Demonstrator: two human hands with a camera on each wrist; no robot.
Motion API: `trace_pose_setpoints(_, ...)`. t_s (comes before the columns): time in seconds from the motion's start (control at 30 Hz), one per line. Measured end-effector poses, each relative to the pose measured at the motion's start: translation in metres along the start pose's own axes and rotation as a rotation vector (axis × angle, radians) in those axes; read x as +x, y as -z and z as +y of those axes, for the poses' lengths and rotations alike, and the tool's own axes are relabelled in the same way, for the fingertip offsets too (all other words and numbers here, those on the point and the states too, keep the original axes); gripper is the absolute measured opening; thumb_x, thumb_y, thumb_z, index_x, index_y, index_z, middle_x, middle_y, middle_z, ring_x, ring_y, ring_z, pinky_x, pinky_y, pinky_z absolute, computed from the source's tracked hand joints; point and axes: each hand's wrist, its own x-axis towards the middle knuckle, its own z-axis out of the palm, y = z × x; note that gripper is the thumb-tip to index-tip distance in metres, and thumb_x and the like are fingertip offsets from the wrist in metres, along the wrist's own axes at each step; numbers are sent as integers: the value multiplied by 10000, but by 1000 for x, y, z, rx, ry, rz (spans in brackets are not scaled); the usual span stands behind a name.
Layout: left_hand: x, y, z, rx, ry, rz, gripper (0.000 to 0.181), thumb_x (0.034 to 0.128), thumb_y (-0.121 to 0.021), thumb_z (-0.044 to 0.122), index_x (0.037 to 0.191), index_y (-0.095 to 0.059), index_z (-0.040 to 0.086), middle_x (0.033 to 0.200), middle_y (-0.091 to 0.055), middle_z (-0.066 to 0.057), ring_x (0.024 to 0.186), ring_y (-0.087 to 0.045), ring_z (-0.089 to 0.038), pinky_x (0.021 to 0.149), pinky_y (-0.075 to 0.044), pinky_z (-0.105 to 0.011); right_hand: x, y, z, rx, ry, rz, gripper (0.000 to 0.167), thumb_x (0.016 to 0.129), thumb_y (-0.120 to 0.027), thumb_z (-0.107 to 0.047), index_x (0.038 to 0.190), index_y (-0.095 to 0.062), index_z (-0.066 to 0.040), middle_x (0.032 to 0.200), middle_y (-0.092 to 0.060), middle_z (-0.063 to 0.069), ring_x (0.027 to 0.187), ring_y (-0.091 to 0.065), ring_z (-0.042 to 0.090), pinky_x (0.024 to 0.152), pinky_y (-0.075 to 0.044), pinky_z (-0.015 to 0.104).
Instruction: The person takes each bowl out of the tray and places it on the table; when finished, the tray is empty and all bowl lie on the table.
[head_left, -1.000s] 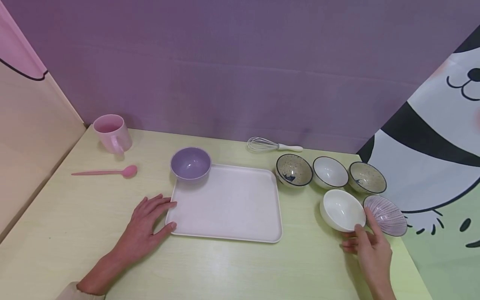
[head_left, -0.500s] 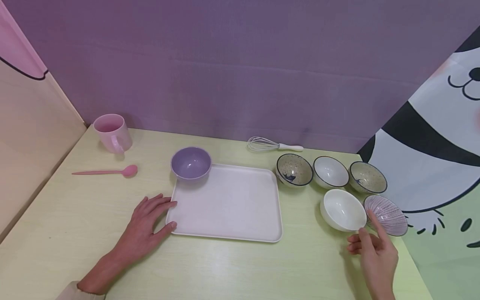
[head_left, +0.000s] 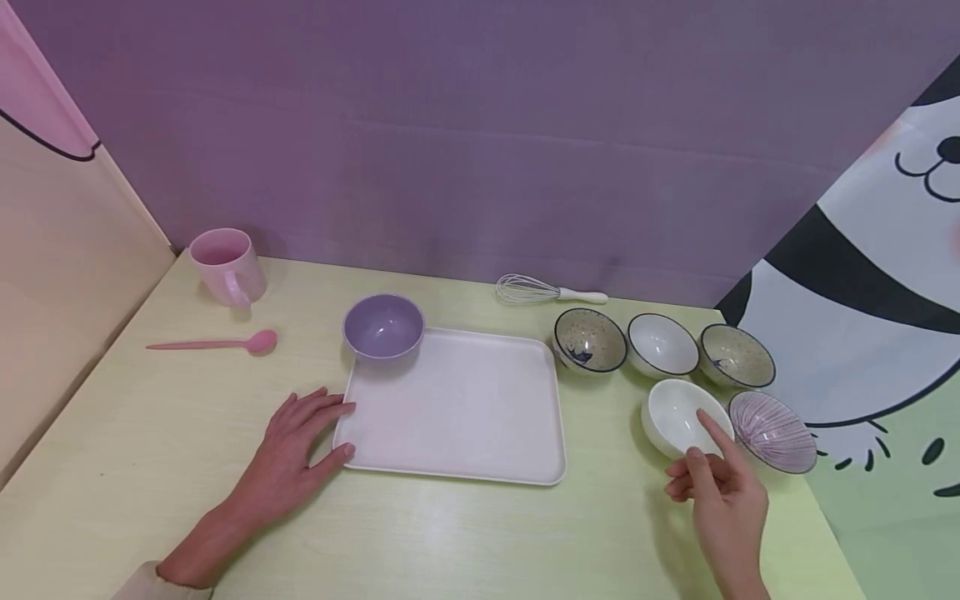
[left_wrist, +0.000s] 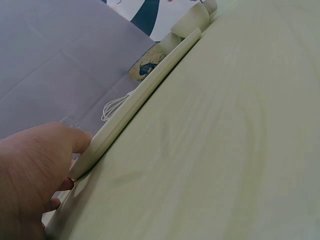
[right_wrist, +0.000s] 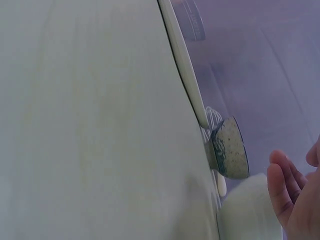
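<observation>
My left hand (head_left: pixel 296 450) rests at the left edge of a white rectangular tray (head_left: pixel 465 417). Its thumb and fingertips touch the tray's rim, as the left wrist view also shows at the tray's corner (left_wrist: pixel 85 165). On the far right, my right hand (head_left: pixel 723 500) hovers at the near side of a plain white bowl (head_left: pixel 671 417). The index finger stretches over the bowl's inside, the thumb lies near its rim, and the other fingers are bent; nothing is held. A purple bowl (head_left: pixel 383 329) stands at the tray's far left corner, overlapping it in view.
A pink-striped bowl (head_left: pixel 772 433) stands right of the white one. Behind are two speckled bowls (head_left: pixel 589 342) and a dark-rimmed white bowl (head_left: pixel 662 343). A whisk (head_left: pixel 547 292) lies along the back edge. A pink mug (head_left: pixel 228 271) and pink spoon (head_left: pixel 258 342) are at left.
My right hand moved from the right side of the white bowl, between it and the striped bowl, leftward over its near rim. The left hand and the bowls stayed in place.
</observation>
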Motion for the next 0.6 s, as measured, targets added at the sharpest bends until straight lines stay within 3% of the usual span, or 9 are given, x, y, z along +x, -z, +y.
trace_pose_setpoints(0.33, 0, 1, 1, 8, 34, -28, 499, 1000, -821, 235, 1462, -693, 93, 1496, -661, -170, 1507, -478, -445, 1327, -212, -660, -5, -27, -10, -60, 92, -92, 454, 1080, -583, 105, 1508, -668, -20, 694, -722, 30, 514, -673, 94, 524, -600, 180)
trace_pose_setpoints(0.6, 0, 0, 1, 11, 31, -23, 502, 997, -824, 230, 1461, -693, 91, 1496, -660, -173, 1504, -480, -445, 1331, -207, -655, -8, -46, -13, -24, 133, -163, 447, 1071, -591, 120, 1496, -670, 5, 716, -719, 58, 529, -670, 107, 527, -594, 180)
